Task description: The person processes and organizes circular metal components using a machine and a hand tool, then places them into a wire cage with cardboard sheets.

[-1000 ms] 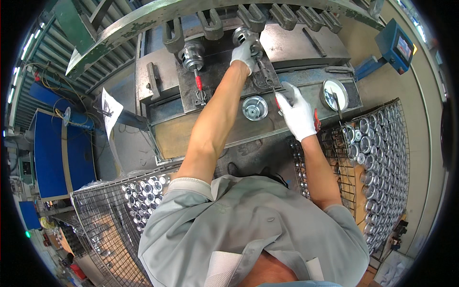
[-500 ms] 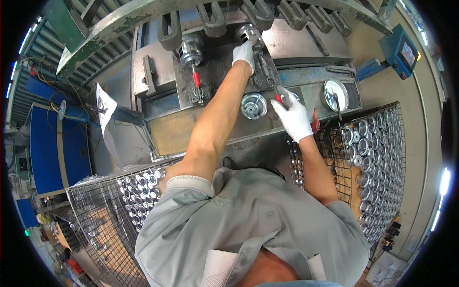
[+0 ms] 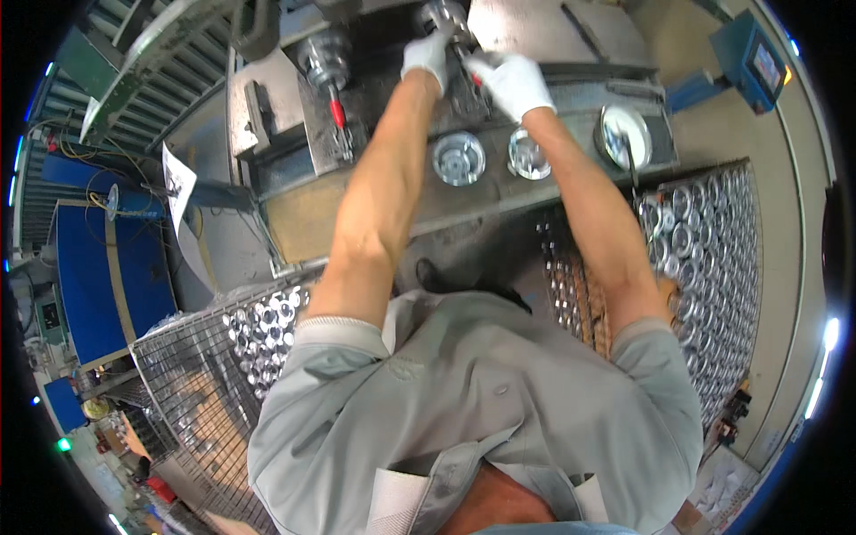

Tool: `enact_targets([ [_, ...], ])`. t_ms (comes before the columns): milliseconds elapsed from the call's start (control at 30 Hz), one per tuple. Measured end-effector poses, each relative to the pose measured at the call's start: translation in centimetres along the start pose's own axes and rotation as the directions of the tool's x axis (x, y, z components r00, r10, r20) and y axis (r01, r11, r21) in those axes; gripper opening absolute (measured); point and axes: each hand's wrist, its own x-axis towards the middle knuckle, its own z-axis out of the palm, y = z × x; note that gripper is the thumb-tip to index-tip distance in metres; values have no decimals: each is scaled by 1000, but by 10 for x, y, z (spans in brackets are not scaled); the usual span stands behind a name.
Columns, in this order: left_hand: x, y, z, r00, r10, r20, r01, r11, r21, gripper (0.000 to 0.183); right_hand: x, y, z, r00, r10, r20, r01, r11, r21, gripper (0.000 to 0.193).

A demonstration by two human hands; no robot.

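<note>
The silver round part (image 3: pixel 446 14) sits in the right-hand fixture at the far side of the bench, cut off by the upper edge of the view. Its long axis seems to run toward the person, slanting slightly rightward, in line with the clamp whose red handle (image 3: pixel 477 79) points back at the body. The gloved left hand (image 3: pixel 426 57) reaches onto the part's near end; whether its fingers grasp or merely steady it, I cannot tell. The gloved right hand (image 3: pixel 515 85) is at the red handle (blur hides the fingertips), so its grip is uncertain too.

The step in hand looks like working that clamp around the part; the next move would call for a steady left hand and a handle swing along the axis.

Farther out, a second fixture (image 3: pixel 323 59) stands to the left, two loose round parts (image 3: pixel 459 159) lie nearer the person, and a white bowl (image 3: pixel 636 152) sits to the right.
</note>
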Motion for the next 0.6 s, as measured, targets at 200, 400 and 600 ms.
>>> enact_targets([
  [200,-144,-21,-22,913,367,-177,-352,929,115,36,-172,114,2,815,336,472,-426,899,97,55],
  [400,-206,-102,1,857,433,279,-330,46,943,57,-222,254,77,766,596,-239,-575,803,159,74],
  [600,-200,-133,13,896,265,355,-323,-156,933,65,-220,269,60,808,521,-275,-412,833,370,39],
])
